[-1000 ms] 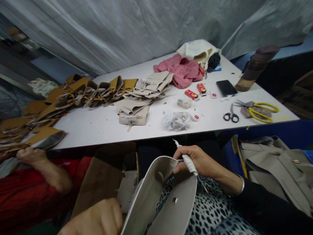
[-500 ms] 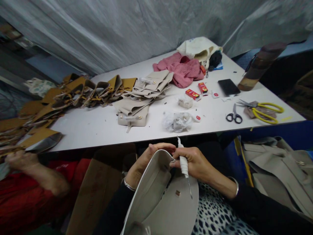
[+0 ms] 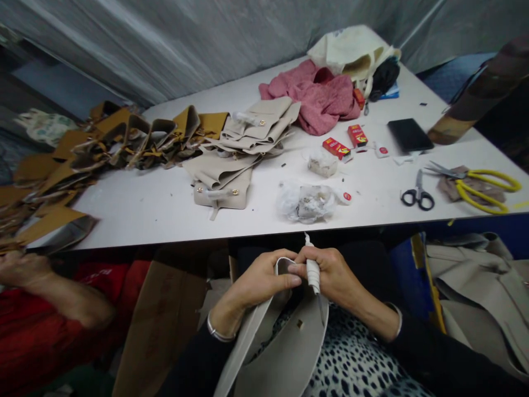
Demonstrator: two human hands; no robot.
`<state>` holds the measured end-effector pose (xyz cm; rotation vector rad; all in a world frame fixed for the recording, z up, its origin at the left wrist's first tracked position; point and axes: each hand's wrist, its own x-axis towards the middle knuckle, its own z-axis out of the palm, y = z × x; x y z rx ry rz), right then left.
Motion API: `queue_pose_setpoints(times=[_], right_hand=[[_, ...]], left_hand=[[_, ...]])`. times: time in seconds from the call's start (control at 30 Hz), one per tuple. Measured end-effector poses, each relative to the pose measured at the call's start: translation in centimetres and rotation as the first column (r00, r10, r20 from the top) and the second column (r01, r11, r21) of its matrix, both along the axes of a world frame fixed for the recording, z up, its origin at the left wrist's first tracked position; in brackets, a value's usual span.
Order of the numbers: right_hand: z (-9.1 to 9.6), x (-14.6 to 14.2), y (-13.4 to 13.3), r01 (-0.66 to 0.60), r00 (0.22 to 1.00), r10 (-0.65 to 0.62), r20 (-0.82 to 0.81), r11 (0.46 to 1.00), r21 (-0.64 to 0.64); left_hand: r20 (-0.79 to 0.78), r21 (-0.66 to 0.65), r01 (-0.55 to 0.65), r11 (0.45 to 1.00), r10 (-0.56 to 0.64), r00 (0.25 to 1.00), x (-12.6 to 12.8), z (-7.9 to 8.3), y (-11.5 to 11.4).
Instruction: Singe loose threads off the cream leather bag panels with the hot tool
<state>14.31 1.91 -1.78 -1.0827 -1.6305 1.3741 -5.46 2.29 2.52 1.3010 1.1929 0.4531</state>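
Observation:
A beige handbag [image 3: 285, 342] with a small gold clasp lies over my lap, its opening facing me. My left hand [image 3: 266, 278] is closed on the bag's upper edge, thumb inside and fingers behind. Gripped in my right hand [image 3: 330, 273] is an awl [image 3: 313, 274] with a white wrapped handle, its thin metal spike pointing down toward me. The right thumb and fingertips also meet the bag's edge beside the left thumb. What lies between the fingertips is too small to make out.
On the white table [image 3: 136, 215] are beige bag pieces [image 3: 223, 193], crumpled plastic [image 3: 308, 203], black scissors [image 3: 418, 193], yellow-handled shears [image 3: 483, 187] and a bottle [image 3: 471, 105]. Mustard bags [image 3: 115, 132] line the left. A co-worker's arm [image 3: 61, 298] is at left; a blue bin [image 3: 413, 275] stands right.
The left hand has come round so its thumb now shows over the bag's edge. The bag has tilted and narrowed in view. The awl stays in my right hand. The camera view has shifted.

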Motion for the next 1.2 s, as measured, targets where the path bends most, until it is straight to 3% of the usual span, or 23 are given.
queue_pose_setpoints(times=[0.1,0.23,0.33,0.47,0.6,0.7,0.8,0.9,1.03,1.2], right_hand=[[0.3,0.6,0.5,-0.02,1.0,0.02,-0.005,1.0,0.015],[0.3,2.3,1.5,-0.012,0.999,0.016,-0.031,0.991,0.131],[-0.2,4.2,2.6,0.087,0.996,-0.085,-0.022,0.984,0.156],[-0.7,6.3,4.9,0.236,0.96,-0.264,0.097,0.943,0.234],[-0.6,6.7,6.9,0.369,0.891,-0.423,0.167,0.886,0.279],[-0.7,6.1,7.7,0.417,0.868,-0.467,0.171,0.87,0.264],[-1.3,5.5,8.1,0.456,0.86,-0.507,0.068,0.82,0.346],[-1.8,5.3,8.6,0.455,0.861,-0.509,0.019,0.785,0.421],[-2.2,5.4,9.2,0.385,0.886,-0.458,0.075,0.815,0.434],[-2.5,5.3,9.7,0.318,0.891,-0.429,0.151,0.825,0.467]], left_hand=[[0.055,0.004,-0.1,0.995,0.1,0.993,1.0,-0.8,0.0],[0.139,-0.099,-0.258,0.961,0.27,0.953,0.7,-1.8,-0.2],[0.11,-0.137,-0.343,0.929,0.358,0.927,0.4,-2.5,-0.2],[0.067,-0.108,-0.363,0.926,0.371,0.926,0.9,-3.2,-0.2],[0.07,-0.101,-0.412,0.906,0.419,0.905,1.9,-3.9,-0.1],[0.081,-0.138,-0.452,0.881,0.465,0.882,2.4,-4.3,0.1],[0.072,-0.144,-0.427,0.893,0.44,0.895,2.8,-4.4,0.5],[0.026,-0.071,-0.351,0.934,0.353,0.935,3.3,-4.0,0.8],[-0.043,-0.014,-0.279,0.96,0.278,0.96,3.6,-3.5,1.2],[-0.061,-0.052,-0.26,0.964,0.257,0.964,3.6,-3.7,1.4]])
